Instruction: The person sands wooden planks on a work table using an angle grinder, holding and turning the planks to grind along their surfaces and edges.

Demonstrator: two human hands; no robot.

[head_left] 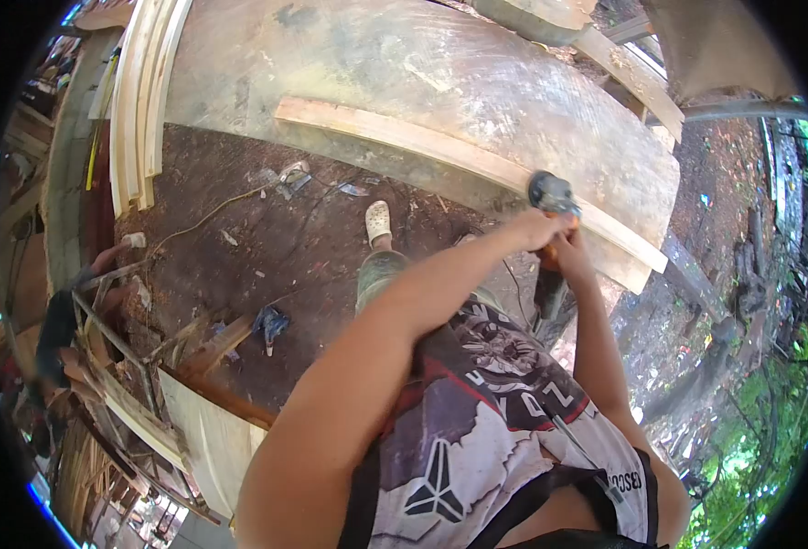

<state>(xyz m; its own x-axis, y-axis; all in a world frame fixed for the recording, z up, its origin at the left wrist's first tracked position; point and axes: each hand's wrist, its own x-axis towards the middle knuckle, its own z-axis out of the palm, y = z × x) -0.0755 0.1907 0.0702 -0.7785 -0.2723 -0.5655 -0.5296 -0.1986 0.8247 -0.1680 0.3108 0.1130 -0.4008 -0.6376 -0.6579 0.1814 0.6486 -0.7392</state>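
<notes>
An angle grinder [557,199] with a dark round disc at its head rests over a long pale wooden plank [404,139]. My left hand [535,230] is closed around the front of the tool, close behind its head. Just behind it, my right hand [568,252] is wrapped around the tool's body. The dark rear of the grinder points down toward my shirt. The disc is at the plank's near edge; whether it touches the wood I cannot tell. The plank lies aslant on a large worn board table [331,55].
Several long planks [139,101] are stacked at the table's left end. A cord [207,220] and scraps lie on the dirt floor. My foot in a pale clog [378,222] stands below the table. At far left is another person's leg [111,254], near a metal frame [116,320].
</notes>
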